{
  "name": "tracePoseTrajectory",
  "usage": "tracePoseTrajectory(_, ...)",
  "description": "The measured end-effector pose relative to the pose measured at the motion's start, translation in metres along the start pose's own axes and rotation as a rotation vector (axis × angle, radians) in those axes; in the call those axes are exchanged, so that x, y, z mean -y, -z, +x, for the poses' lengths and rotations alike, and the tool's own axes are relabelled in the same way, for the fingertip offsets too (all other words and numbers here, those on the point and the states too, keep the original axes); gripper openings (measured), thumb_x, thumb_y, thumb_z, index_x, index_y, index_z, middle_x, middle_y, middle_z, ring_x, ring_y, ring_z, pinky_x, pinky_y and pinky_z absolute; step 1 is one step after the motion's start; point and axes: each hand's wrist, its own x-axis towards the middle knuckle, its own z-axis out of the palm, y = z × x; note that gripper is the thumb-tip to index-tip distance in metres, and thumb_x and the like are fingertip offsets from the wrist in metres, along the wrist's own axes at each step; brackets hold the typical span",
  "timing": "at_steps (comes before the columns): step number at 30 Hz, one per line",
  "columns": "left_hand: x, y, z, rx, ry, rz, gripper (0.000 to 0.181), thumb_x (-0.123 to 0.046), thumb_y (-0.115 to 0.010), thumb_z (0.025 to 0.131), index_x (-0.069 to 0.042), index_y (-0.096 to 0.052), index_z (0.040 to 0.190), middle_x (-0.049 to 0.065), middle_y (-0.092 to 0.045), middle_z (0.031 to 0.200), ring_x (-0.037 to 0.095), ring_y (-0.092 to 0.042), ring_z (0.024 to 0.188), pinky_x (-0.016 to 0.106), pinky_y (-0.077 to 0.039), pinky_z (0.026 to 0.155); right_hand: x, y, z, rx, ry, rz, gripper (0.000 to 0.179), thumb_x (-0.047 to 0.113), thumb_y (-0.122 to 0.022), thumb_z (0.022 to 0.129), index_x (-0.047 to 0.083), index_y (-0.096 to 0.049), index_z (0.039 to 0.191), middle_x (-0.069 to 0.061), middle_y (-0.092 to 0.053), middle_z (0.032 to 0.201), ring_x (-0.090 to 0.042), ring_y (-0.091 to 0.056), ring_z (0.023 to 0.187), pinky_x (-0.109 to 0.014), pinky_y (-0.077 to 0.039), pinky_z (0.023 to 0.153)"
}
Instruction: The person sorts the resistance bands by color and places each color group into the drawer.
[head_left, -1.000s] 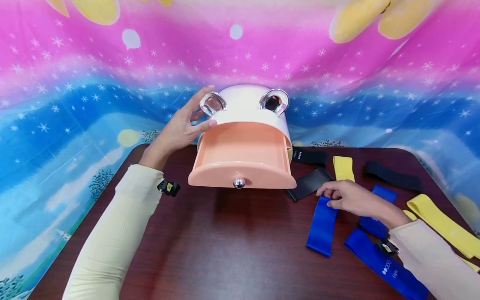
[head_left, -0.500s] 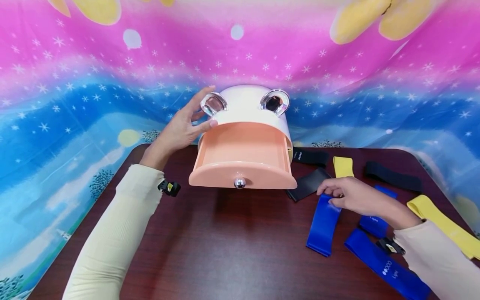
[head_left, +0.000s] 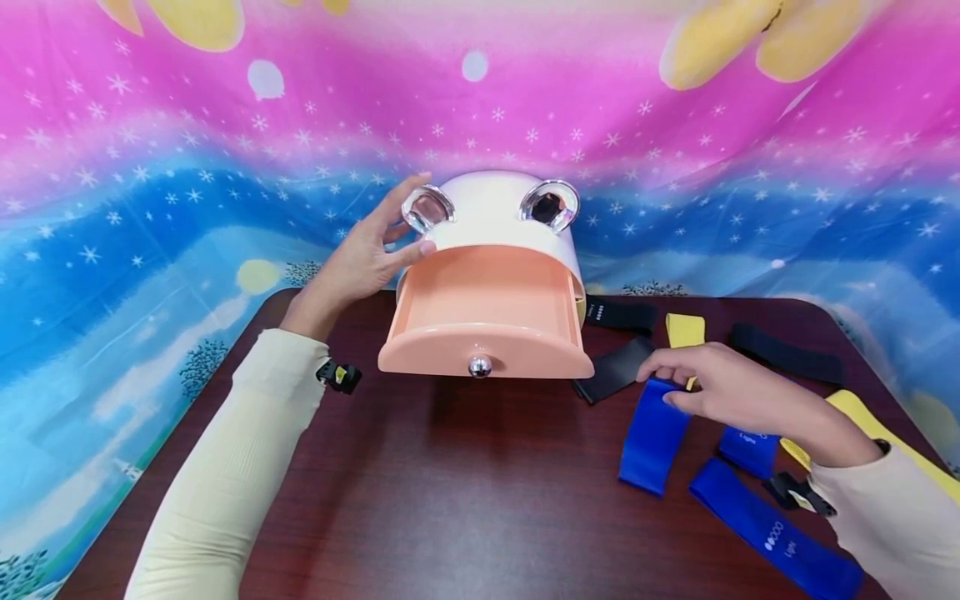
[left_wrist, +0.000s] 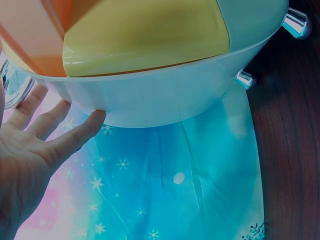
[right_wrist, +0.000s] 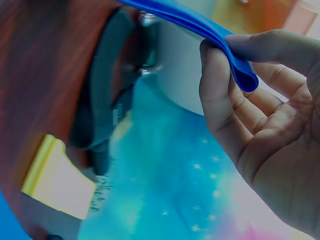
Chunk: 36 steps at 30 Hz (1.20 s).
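A white frog-shaped drawer box [head_left: 495, 208] with chrome-ringed eyes stands on the table, its peach drawer [head_left: 483, 350] pulled out. My left hand [head_left: 358, 257] rests against the box beside the left eye, thumb at the front. Its fingers [left_wrist: 75, 137] lie spread and fairly straight along the white side in the left wrist view. My right hand [head_left: 723, 390] pinches a blue resistance band [head_left: 654, 437] between thumb and fingers, with the band hanging down. In the right wrist view, the folded end of the band [right_wrist: 242, 75] pokes out past the thumb.
Black bands [head_left: 615, 371] lie right of the box, with another black band [head_left: 783, 352] farther right. A yellow band [head_left: 684, 329] lies behind my right hand. Blue bands marked "Light" [head_left: 776, 529] lie near my right sleeve. A printed cloth [head_left: 495, 108] hangs behind the table [head_left: 420, 508].
My right hand has shifted slightly right and up, and the pinched blue band has risen with it. The left hand and the drawer box stay put.
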Motion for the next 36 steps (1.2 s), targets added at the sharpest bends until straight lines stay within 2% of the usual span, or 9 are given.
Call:
tracePoseTrajectory(9, 0.001, 0.000, -0.001, 0.005, 0.001, 0.004, 0.081, -0.034, -0.070, 0.102, -0.051, -0.021, 0.164, -0.001, -0.017, 0.176, 0.046, -0.042, 0.151, 0.064, -0.048, 0.110, 0.018, 0.023, -0.008, -0.095, -0.040, -0.057, 0.036, 0.007, -0.079, 0.092, 0.019, -0.071, 0.126, 0.001, -0.071, 0.109, -0.017, -0.065, 0.101, -0.025, -0.057, 0.071)
tracePoseTrajectory(16, 0.001, 0.001, 0.000, 0.007, -0.006, -0.011, 0.081, -0.033, -0.070, 0.102, -0.050, -0.021, 0.164, -0.002, -0.017, 0.176, 0.046, -0.041, 0.151, 0.063, -0.049, 0.110, 0.031, 0.048, -0.010, -0.156, -0.106, -0.015, 0.038, 0.010, -0.077, 0.095, 0.020, -0.068, 0.131, -0.005, -0.071, 0.116, -0.021, -0.066, 0.102, -0.025, -0.056, 0.067)
tracePoseTrajectory(20, 0.001, 0.001, -0.001, 0.009, -0.003, -0.015, 0.081, -0.033, -0.070, 0.102, -0.051, -0.021, 0.164, -0.002, -0.016, 0.176, 0.045, -0.041, 0.152, 0.062, -0.049, 0.111, 0.037, 0.063, -0.010, -0.200, -0.082, -0.011, 0.038, 0.011, -0.077, 0.096, 0.022, -0.069, 0.132, -0.005, -0.071, 0.118, -0.023, -0.068, 0.106, -0.021, -0.055, 0.073)
tracePoseTrajectory(24, 0.001, 0.001, -0.001, 0.008, -0.005, -0.015, 0.081, -0.033, -0.070, 0.102, -0.051, -0.021, 0.164, -0.002, -0.017, 0.176, 0.045, -0.041, 0.152, 0.062, -0.049, 0.111, 0.044, 0.075, -0.008, -0.257, -0.058, -0.058, 0.038, 0.011, -0.078, 0.095, 0.025, -0.071, 0.130, -0.002, -0.072, 0.117, -0.021, -0.069, 0.104, -0.019, -0.053, 0.078)
tracePoseTrajectory(28, 0.001, 0.001, 0.000, 0.007, -0.007, -0.015, 0.081, -0.033, -0.070, 0.102, -0.051, -0.021, 0.164, -0.002, -0.017, 0.176, 0.045, -0.041, 0.151, 0.063, -0.049, 0.110, 0.053, 0.086, -0.006, -0.273, -0.070, -0.096, 0.038, 0.010, -0.076, 0.096, 0.024, -0.070, 0.131, -0.006, -0.071, 0.118, -0.029, -0.067, 0.110, -0.043, -0.059, 0.088)
tracePoseTrajectory(31, 0.001, 0.001, 0.000, 0.010, -0.003, -0.017, 0.081, -0.033, -0.070, 0.102, -0.051, -0.021, 0.164, -0.002, -0.017, 0.176, 0.045, -0.041, 0.151, 0.063, -0.050, 0.109, 0.060, 0.094, -0.005, -0.276, -0.068, -0.125, 0.040, 0.008, -0.075, 0.097, 0.021, -0.067, 0.134, -0.010, -0.069, 0.122, -0.035, -0.064, 0.115, -0.065, -0.055, 0.092)
tracePoseTrajectory(32, 0.001, 0.001, 0.000, 0.010, -0.002, -0.017, 0.081, -0.033, -0.070, 0.102, -0.051, -0.021, 0.164, -0.002, -0.017, 0.176, 0.045, -0.041, 0.152, 0.062, -0.050, 0.109, 0.063, 0.097, -0.004, -0.279, -0.070, -0.129, 0.041, 0.008, -0.074, 0.097, 0.020, -0.067, 0.135, -0.011, -0.069, 0.122, -0.037, -0.064, 0.116, -0.067, -0.054, 0.092)
tracePoseTrajectory(33, 0.001, 0.001, 0.000, 0.011, 0.000, -0.017, 0.081, -0.033, -0.070, 0.102, -0.052, -0.021, 0.163, -0.002, -0.016, 0.176, 0.045, -0.041, 0.152, 0.062, -0.050, 0.109, 0.065, 0.100, -0.004, -0.283, -0.068, -0.135, 0.041, 0.008, -0.074, 0.097, 0.020, -0.066, 0.135, -0.011, -0.069, 0.122, -0.037, -0.063, 0.115, -0.066, -0.055, 0.092)
tracePoseTrajectory(36, 0.001, 0.001, -0.001, 0.010, 0.002, -0.022, 0.081, -0.033, -0.070, 0.102, -0.052, -0.021, 0.163, -0.003, -0.016, 0.176, 0.045, -0.040, 0.152, 0.062, -0.050, 0.110, 0.073, 0.109, -0.001, -0.298, -0.070, -0.147, 0.042, 0.008, -0.074, 0.097, 0.020, -0.065, 0.137, -0.011, -0.068, 0.122, -0.035, -0.062, 0.115, -0.045, -0.061, 0.085)
